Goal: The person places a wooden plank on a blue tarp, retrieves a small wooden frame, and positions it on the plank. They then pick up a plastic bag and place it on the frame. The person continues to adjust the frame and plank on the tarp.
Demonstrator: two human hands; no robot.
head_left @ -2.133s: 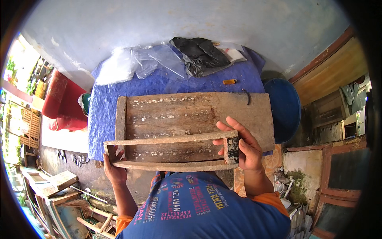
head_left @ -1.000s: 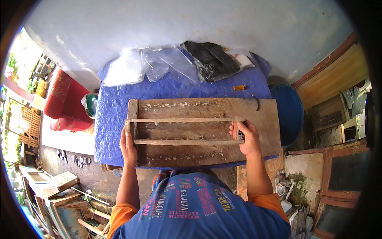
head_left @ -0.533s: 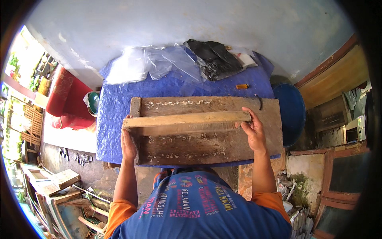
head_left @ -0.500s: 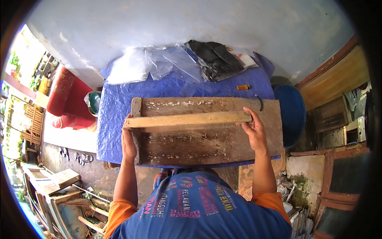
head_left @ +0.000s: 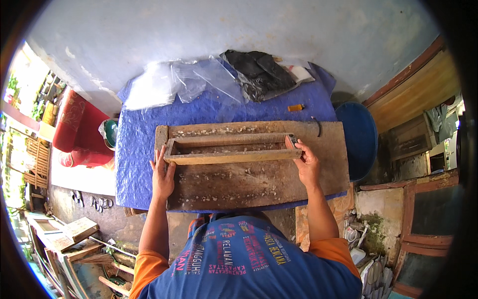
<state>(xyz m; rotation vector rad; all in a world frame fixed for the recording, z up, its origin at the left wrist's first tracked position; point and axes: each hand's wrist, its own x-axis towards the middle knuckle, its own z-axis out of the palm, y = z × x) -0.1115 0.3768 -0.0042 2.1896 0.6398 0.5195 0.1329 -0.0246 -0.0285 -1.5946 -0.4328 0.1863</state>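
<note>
Long narrow wooden frame is held tipped on edge on the crumb-strewn wooden board, toward the board's far side. Its left end is gripped by the left hand, fingers closed on the corner; its right end is pinched by the right hand. Board lies on a blue tarp. Beyond the board: clear plastic sheet, black bag, small orange object. Right of the board: blue barrel.

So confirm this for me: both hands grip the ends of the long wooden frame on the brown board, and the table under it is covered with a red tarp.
Not quite. The tarp is blue, not red, as the head view shows. The rest holds: the left hand and right hand grip the ends of the long wooden frame on the brown board.
</note>
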